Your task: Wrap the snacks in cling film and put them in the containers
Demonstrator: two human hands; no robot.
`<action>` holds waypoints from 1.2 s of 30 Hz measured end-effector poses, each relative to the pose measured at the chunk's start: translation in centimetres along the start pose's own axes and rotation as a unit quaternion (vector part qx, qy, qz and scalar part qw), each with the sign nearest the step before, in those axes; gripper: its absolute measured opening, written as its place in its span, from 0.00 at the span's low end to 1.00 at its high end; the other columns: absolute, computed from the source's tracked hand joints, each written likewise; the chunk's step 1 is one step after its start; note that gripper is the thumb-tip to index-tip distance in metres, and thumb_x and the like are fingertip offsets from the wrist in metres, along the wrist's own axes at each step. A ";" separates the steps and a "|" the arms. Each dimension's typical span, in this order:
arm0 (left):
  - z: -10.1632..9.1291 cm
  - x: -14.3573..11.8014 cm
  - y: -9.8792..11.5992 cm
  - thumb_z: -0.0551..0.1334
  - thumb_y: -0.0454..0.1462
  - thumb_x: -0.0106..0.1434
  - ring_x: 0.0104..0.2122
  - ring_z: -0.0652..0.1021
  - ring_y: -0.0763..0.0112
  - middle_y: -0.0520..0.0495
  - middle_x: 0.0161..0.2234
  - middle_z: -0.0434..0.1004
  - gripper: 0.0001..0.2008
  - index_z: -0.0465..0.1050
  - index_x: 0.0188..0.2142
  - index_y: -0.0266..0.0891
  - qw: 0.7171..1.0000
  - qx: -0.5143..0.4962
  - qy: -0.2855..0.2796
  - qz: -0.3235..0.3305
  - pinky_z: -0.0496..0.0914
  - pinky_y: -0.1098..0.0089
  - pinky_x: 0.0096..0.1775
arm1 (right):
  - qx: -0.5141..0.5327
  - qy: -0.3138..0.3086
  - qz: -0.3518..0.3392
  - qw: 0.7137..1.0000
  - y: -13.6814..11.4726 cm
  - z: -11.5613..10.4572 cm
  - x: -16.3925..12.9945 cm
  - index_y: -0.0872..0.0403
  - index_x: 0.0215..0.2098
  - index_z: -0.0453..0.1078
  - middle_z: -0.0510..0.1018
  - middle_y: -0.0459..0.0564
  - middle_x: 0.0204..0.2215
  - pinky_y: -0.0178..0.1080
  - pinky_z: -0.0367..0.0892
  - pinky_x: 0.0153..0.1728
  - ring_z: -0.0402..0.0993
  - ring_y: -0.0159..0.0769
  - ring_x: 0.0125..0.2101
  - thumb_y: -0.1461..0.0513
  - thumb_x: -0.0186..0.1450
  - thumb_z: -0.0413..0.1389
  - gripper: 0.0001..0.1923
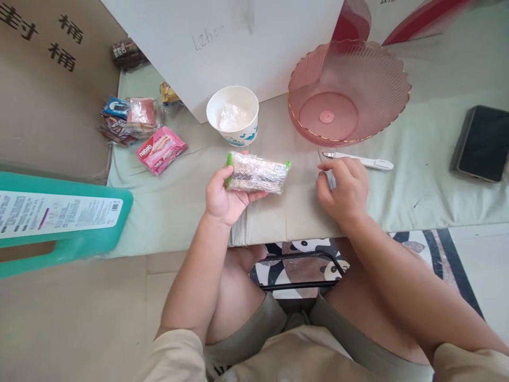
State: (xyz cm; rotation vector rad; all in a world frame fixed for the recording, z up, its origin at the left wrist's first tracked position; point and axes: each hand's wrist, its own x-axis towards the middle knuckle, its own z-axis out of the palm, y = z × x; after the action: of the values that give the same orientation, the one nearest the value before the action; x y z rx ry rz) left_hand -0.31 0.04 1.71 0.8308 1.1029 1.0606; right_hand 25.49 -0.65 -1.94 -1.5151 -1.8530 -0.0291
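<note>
My left hand (228,199) is closed around a snack bar (257,173) in clear, shiny wrapping with green ends, raised over the table edge. My right hand (345,185) rests on the cloth, thumb and forefinger apart with a gap between them and nothing visible in it. Just beyond its knuckles lies a slim white utility knife (371,161), partly behind the hand. Past the bar stands a white paper cup (238,135) with crumpled clear film (231,116) inside. A pink ribbed glass bowl (369,95) with a wavy gold rim is farther back.
Several wrapped snacks, including a pink packet (161,150), lie at left beside a cardboard box (59,106). A green jug (115,228) borders the near left. At the back stands a white box (258,48). A black phone-like device (483,142) sits far right.
</note>
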 end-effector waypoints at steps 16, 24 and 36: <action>3.9 1.7 -1.3 0.74 0.44 0.51 0.29 0.80 0.71 0.53 0.36 0.78 0.28 0.70 0.50 0.48 0.998 -0.022 0.047 -0.018 0.82 0.66 0.29 | -0.181 -0.108 0.146 0.967 4.7 -3.9 -1.0 0.51 0.48 0.76 0.76 0.62 0.52 0.58 0.62 0.54 0.72 0.54 0.51 0.59 0.71 0.51 0.14; 3.3 2.2 -2.2 0.76 0.46 0.50 0.33 0.82 0.67 0.50 0.41 0.80 0.30 0.71 0.51 0.48 0.999 -0.011 0.023 0.035 0.81 0.68 0.29 | 0.060 -0.082 0.081 0.992 -0.6 -4.4 -1.6 0.50 0.51 0.73 0.80 0.52 0.33 0.42 0.65 0.36 0.75 0.42 0.33 0.52 0.76 0.46 0.17; 4.0 2.2 -4.0 0.79 0.53 0.47 0.39 0.84 0.64 0.47 0.45 0.82 0.37 0.68 0.51 0.46 0.987 0.101 -0.012 0.125 0.78 0.68 0.38 | 0.458 -0.198 0.220 0.838 -4.6 -2.2 -1.1 0.50 0.36 0.67 0.70 0.43 0.27 0.38 0.60 0.27 0.64 0.29 0.23 0.43 0.75 0.47 0.22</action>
State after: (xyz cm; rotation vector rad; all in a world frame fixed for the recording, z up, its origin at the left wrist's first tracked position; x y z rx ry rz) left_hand 4.76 0.89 -1.53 1.1653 1.1187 1.1541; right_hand 22.75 -3.96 0.97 -1.2128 -1.3732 1.2892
